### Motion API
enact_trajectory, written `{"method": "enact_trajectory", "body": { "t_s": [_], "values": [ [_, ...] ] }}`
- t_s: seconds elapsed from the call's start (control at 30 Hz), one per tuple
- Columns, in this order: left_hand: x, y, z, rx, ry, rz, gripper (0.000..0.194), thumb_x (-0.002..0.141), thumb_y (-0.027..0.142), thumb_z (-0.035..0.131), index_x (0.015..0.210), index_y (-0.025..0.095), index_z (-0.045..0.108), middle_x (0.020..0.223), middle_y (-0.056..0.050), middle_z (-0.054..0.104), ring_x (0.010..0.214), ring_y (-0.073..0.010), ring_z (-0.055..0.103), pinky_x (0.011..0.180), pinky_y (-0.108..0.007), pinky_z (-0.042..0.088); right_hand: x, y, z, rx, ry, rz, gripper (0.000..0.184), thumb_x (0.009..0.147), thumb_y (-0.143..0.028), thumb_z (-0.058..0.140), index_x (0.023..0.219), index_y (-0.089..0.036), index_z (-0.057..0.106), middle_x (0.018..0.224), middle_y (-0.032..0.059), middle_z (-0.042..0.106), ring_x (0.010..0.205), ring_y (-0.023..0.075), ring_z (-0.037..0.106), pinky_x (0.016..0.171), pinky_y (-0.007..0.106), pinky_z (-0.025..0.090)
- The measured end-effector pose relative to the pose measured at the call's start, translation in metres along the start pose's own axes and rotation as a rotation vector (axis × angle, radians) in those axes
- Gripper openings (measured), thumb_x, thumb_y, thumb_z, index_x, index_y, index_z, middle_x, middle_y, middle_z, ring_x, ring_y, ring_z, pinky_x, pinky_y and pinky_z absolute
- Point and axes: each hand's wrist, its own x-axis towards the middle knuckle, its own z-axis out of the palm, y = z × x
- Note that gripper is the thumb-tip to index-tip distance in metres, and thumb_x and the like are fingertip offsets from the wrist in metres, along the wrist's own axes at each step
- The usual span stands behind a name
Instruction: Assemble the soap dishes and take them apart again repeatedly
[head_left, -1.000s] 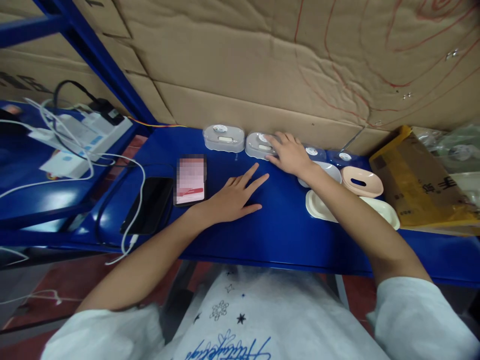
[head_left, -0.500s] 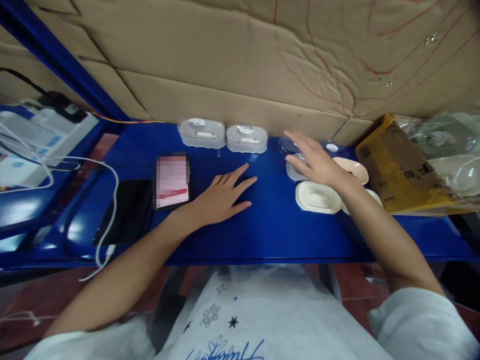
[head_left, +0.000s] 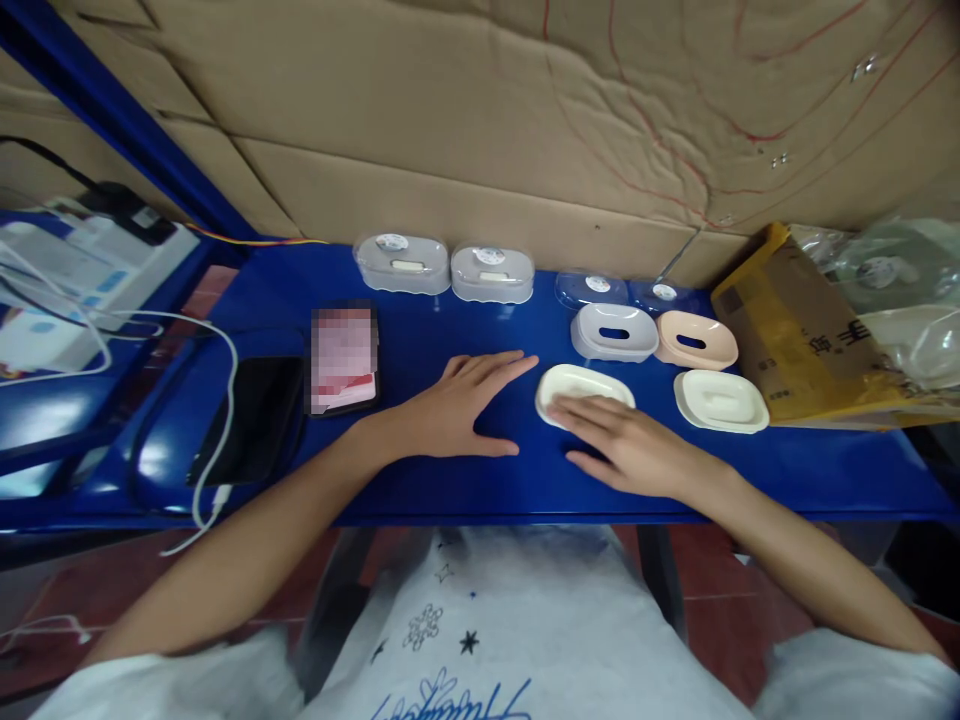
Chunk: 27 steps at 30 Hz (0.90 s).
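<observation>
My right hand [head_left: 626,445] lies over a cream oval tray [head_left: 555,383] with a raised middle, fingers stretched across its front part and thumb apart at the near side. My left hand [head_left: 457,405] is open just left of that tray, its fingers spread above the blue table and touching no part. A second cream tray [head_left: 722,402] is at the right. Behind the trays are a pale grey-lilac oval shell [head_left: 615,345] with a slot and a peach one [head_left: 696,353]. Two clear lids with round stickers, the left lid [head_left: 577,290] and right lid [head_left: 682,300], lie behind the shells.
Two assembled grey oval boxes, the left box [head_left: 405,275] and right box [head_left: 491,285], stand along the cardboard wall [head_left: 420,120]. A phone [head_left: 343,360] is left of my left hand; a dark device [head_left: 247,425] and white cable are beyond. A taped carton [head_left: 802,340] borders the right.
My right hand has come down and nearer from above the shells onto the cream tray. That tray has shifted left. My left hand has moved slightly right.
</observation>
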Motion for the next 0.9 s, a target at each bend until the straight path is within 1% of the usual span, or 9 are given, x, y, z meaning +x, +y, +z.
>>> {"method": "enact_trajectory", "body": {
  "t_s": [0.1,0.2,0.27,0.37,0.43,0.53,0.6,0.67,0.9],
  "values": [
    [0.001,-0.001,0.008,-0.003,0.034,0.052,0.106,0.097,0.065,0.077,0.179,0.036,0.017,0.179,-0.015,0.037,0.162,-0.0423,0.038,0.131,-0.060,0.027,0.031,-0.015,0.005,0.096,-0.007,-0.122,0.052,0.115,-0.033,0.051,0.164,-0.018,0.055,0.165,0.0139,0.060,0.155,0.0280,0.057,0.129,0.052,0.051],
    [0.002,-0.005,0.010,0.036,0.074,0.037,0.101,0.096,0.059,0.079,0.177,0.032,0.024,0.171,-0.017,0.045,0.155,-0.0419,0.044,0.129,-0.058,0.030,0.042,-0.004,-0.004,0.194,0.094,-0.137,0.046,0.116,-0.031,0.047,0.159,-0.024,0.060,0.159,0.0086,0.067,0.152,0.0234,0.060,0.128,0.047,0.052],
    [0.001,-0.005,0.008,0.061,0.065,0.018,0.104,0.089,0.063,0.085,0.174,0.029,0.035,0.163,-0.017,0.050,0.149,-0.0431,0.048,0.128,-0.059,0.031,0.036,0.020,-0.016,0.161,0.219,-0.006,0.045,0.115,-0.033,0.047,0.158,-0.027,0.061,0.159,0.0088,0.067,0.151,0.0271,0.061,0.127,0.053,0.052],
    [0.001,-0.002,0.001,0.085,0.024,0.008,0.100,0.082,0.067,0.090,0.166,0.030,0.050,0.156,-0.014,0.054,0.144,-0.0428,0.051,0.127,-0.058,0.032,0.016,0.066,-0.029,-0.012,0.357,0.245,0.050,0.113,-0.045,0.051,0.160,-0.027,0.058,0.164,0.0132,0.061,0.155,0.0354,0.055,0.129,0.065,0.044],
    [0.000,0.001,-0.004,0.085,-0.017,0.004,0.097,0.083,0.064,0.090,0.165,0.030,0.050,0.160,-0.014,0.051,0.148,-0.0427,0.047,0.128,-0.057,0.033,0.004,0.094,-0.030,-0.098,0.339,0.375,0.063,0.111,-0.055,0.053,0.165,-0.023,0.051,0.171,0.0185,0.052,0.161,0.0396,0.046,0.131,0.067,0.038],
    [-0.002,0.005,-0.012,0.067,-0.081,-0.003,0.095,0.088,0.053,0.088,0.169,0.028,0.043,0.177,-0.015,0.038,0.161,-0.0423,0.035,0.131,-0.056,0.027,-0.005,0.116,-0.024,-0.158,0.167,0.483,0.079,0.107,-0.064,0.053,0.169,-0.017,0.043,0.178,0.0245,0.038,0.166,0.0469,0.035,0.131,0.072,0.032],
    [-0.004,0.006,-0.015,0.045,-0.112,0.007,0.095,0.091,0.046,0.085,0.171,0.028,0.037,0.180,-0.014,0.035,0.165,-0.0399,0.032,0.133,-0.056,0.022,-0.005,0.117,-0.019,-0.186,0.080,0.489,0.074,0.107,-0.063,0.051,0.167,-0.019,0.045,0.179,0.0245,0.035,0.167,0.0490,0.031,0.129,0.076,0.028],
    [-0.005,0.006,-0.018,0.018,-0.132,0.021,0.095,0.092,0.041,0.083,0.173,0.028,0.033,0.178,-0.013,0.040,0.164,-0.0373,0.035,0.134,-0.055,0.020,-0.004,0.109,-0.018,-0.204,0.055,0.469,0.070,0.107,-0.059,0.052,0.166,-0.022,0.047,0.179,0.0243,0.035,0.166,0.0486,0.033,0.128,0.078,0.026],
    [-0.007,0.004,-0.020,-0.014,-0.118,0.017,0.098,0.093,0.041,0.083,0.175,0.030,0.029,0.172,-0.014,0.049,0.161,-0.0382,0.041,0.133,-0.053,0.022,-0.004,0.073,-0.025,-0.152,0.003,0.385,0.073,0.100,-0.058,0.069,0.165,-0.035,0.047,0.175,0.0172,0.042,0.157,0.0491,0.043,0.122,0.078,0.033]
  ]
}}
